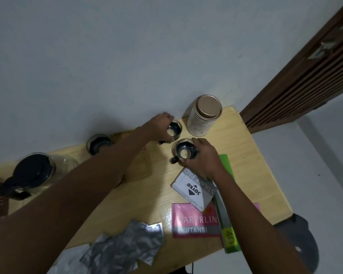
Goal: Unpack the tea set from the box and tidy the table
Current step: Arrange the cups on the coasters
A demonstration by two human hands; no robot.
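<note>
1. From the head view we counted three glass cups on the counter (139,196): the far cup (174,129), the near cup (184,151) and a third cup (97,144) standing apart.
2. Our left hand (160,125) curled its fingers round the far cup; our right hand (204,157) gripped the near cup.
3. We saw one glass teapot (36,173) at the left and one canister (204,115).

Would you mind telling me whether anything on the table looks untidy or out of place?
Yes: crumpled silver wrapping lies loose at the near edge, partly overhanging the table, and the stamp pad box sits askew across the pink receipt book.
</note>
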